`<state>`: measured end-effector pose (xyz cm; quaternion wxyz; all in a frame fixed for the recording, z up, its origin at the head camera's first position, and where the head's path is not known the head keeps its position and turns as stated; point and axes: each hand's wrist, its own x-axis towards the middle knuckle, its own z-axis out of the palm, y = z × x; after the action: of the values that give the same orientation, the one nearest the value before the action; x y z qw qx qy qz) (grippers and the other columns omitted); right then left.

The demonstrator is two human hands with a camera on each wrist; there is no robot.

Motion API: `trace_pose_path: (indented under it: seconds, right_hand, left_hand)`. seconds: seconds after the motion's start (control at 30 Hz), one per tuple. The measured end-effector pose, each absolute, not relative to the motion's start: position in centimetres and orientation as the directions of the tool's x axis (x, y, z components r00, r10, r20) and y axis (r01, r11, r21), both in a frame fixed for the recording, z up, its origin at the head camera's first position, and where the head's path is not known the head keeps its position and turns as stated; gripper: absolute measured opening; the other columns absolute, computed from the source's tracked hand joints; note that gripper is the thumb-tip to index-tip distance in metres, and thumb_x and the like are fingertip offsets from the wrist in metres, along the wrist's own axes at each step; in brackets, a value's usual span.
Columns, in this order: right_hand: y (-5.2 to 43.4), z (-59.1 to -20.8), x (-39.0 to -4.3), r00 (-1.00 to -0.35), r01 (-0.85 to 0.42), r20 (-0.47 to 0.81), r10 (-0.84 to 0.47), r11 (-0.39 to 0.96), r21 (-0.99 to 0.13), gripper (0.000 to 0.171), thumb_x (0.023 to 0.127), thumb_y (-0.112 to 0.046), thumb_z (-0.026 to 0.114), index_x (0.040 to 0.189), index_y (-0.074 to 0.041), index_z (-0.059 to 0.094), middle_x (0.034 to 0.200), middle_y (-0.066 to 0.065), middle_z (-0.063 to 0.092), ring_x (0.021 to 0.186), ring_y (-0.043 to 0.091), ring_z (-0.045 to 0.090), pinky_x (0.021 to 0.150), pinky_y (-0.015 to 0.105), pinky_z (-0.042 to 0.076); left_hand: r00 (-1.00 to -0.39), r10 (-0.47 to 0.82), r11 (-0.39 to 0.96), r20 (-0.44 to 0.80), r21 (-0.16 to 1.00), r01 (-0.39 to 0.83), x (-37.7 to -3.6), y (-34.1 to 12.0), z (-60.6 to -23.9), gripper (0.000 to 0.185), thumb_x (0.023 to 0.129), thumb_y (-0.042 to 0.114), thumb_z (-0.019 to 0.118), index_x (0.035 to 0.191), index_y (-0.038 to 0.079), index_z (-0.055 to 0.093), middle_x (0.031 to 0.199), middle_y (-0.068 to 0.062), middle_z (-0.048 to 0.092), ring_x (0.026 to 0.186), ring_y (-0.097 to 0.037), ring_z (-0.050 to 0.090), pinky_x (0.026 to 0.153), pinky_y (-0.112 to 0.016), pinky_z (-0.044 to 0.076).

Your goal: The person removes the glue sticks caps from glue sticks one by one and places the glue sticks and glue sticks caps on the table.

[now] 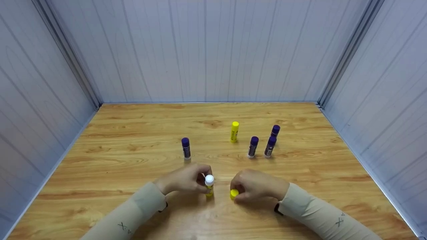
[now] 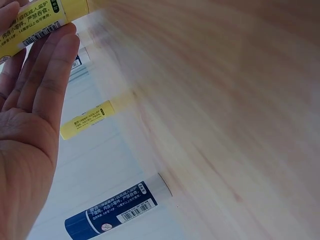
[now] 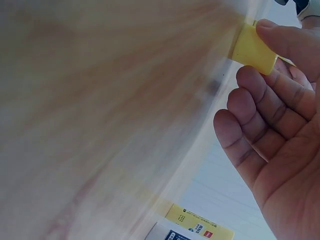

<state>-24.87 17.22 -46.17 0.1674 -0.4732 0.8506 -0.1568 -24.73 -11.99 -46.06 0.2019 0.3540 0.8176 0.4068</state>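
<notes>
A yellow glue stick (image 1: 209, 190) with its white top bared stands upright on the wooden table, and my left hand (image 1: 186, 178) grips it between thumb and fingers. In the left wrist view the printed yellow barrel (image 2: 42, 27) of this glue stick shows at the upper left. To the right, my right hand (image 1: 258, 184) pinches a yellow cap (image 1: 234, 194) at the table surface. The right wrist view has the same cap (image 3: 254, 49) between thumb and fingertips, with the other fingers loosely bent. Cap and glue stick are apart.
Beyond the hands stand a capped yellow glue stick (image 1: 235, 132) and several purple-capped ones: one on the left (image 1: 186, 148), others on the right (image 1: 253, 147). Pale panel walls (image 1: 206, 50) enclose the table's back and sides.
</notes>
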Motion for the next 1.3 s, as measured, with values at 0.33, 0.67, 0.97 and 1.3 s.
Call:
trace_pose_path:
  seconds: [0.33, 0.67, 0.97, 1.3]
  right_hand:
    - [17.0, -46.1, -24.7, -0.493, -0.774, -0.129, -0.861, 0.501, -0.388, 0.013, 0.094, -0.023, 0.084, 0.097, -0.012, 0.078, 0.078, -0.009, 0.063, 0.069, -0.002, 0.048, 0.065, 0.018, 0.043]
    - [17.0, -46.0, -24.7, -0.495, -0.766, -0.145, -0.857, 0.509, -0.393, 0.013, 0.095, -0.022, 0.083, 0.101, -0.011, 0.079, 0.079, -0.008, 0.065, 0.069, -0.002, 0.050, 0.065, 0.018, 0.045]
    - [17.0, -46.0, -24.7, -0.507, -0.749, -0.152, -0.849, 0.521, -0.409, 0.012, 0.095, -0.022, 0.083, 0.100, -0.012, 0.080, 0.077, -0.012, 0.063, 0.067, -0.002, 0.049, 0.064, 0.018, 0.044]
    - [17.1, -46.0, -24.6, -0.517, -0.733, -0.150, -0.843, 0.526, -0.431, 0.011, 0.094, -0.021, 0.083, 0.099, -0.011, 0.080, 0.078, -0.011, 0.063, 0.068, -0.003, 0.050, 0.065, 0.018, 0.045]
  left_hand:
    - [-0.666, 0.743, 0.451, -0.063, 0.782, 0.429, -24.7, -12.3, -45.9, 0.033, 0.086, 0.003, 0.088, 0.113, 0.013, 0.072, 0.110, 0.006, 0.070, 0.099, -0.012, 0.070, 0.094, -0.034, 0.062]
    - [-0.663, 0.744, 0.490, -0.079, 0.740, 0.461, -25.0, -12.9, -45.1, 0.029, 0.089, -0.001, 0.079, 0.114, 0.011, 0.074, 0.113, -0.001, 0.077, 0.107, -0.019, 0.074, 0.100, -0.038, 0.062]
    - [-0.723, 0.691, 0.518, 0.016, 0.686, 0.511, -25.5, -13.8, -43.4, 0.020, 0.098, 0.001, 0.072, 0.118, 0.004, 0.073, 0.113, -0.012, 0.078, 0.104, -0.024, 0.075, 0.093, -0.043, 0.063]
    - [-0.751, 0.499, 0.440, 0.432, 0.620, 0.649, -26.4, -14.9, -42.0, 0.015, 0.100, 0.008, 0.079, 0.112, 0.005, 0.072, 0.102, -0.009, 0.074, 0.084, -0.013, 0.066, 0.076, -0.033, 0.061]
